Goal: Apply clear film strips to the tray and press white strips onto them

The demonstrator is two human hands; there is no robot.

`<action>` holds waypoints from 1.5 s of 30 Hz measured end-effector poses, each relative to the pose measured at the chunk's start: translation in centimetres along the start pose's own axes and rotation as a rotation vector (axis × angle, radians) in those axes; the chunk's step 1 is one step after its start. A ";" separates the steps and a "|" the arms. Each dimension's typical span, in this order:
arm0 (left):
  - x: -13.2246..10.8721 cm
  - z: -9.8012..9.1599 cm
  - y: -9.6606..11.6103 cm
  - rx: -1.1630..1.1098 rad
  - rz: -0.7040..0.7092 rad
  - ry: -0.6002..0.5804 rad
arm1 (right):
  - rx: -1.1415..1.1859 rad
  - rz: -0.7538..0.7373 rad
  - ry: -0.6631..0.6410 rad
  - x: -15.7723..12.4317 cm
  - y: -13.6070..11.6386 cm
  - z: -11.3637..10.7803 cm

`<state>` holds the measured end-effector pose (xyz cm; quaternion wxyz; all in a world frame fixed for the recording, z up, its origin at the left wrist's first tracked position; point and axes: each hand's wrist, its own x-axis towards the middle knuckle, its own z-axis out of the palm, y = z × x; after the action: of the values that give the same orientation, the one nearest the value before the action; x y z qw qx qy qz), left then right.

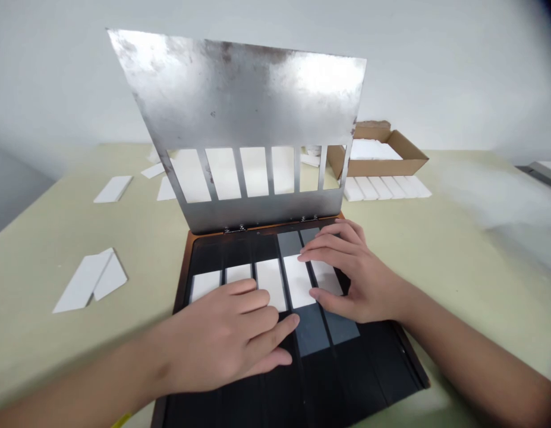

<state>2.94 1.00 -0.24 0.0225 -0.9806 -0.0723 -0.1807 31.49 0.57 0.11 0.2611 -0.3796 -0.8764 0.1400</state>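
Note:
A black slotted board (266, 392) lies in front of me, with a metal frame plate (248, 101) hinged at its far edge and standing upright. White rectangular pieces (270, 282) sit in a row across the board's grooves. Over the left pieces rests my left hand (230, 336), its index finger and thumb stretched out and its other fingers loosely bent, holding nothing. My right hand (355, 273) arches over the right end of the row, fingers spread. Its index fingertip and thumb touch the white piece (297, 282) there. Dark grey panels (311, 330) show above and below the right pieces.
Two overlapping white pieces (83, 282) lie on the yellow-green table (462, 279) at left, with another white piece (113, 189) farther back. A cardboard box (382, 168) holding white pieces stands at the back right, behind a row of white pieces (384, 188).

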 end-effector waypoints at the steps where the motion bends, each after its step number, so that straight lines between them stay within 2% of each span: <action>1: 0.0 0.0 0.0 0.000 0.002 0.001 | -0.003 0.003 -0.001 0.0 0.0 0.0; 17: 0.0 0.1 -0.1 0.021 0.010 0.009 | -0.016 0.022 -0.108 -0.1 0.0 0.3; 45: 0.1 -0.1 0.0 0.008 0.006 -0.001 | -0.124 -0.030 -0.082 -0.4 -0.2 0.3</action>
<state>2.96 1.03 -0.12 0.0269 -0.9808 -0.0700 -0.1799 31.42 0.16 -0.13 0.2028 -0.3759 -0.8990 0.0968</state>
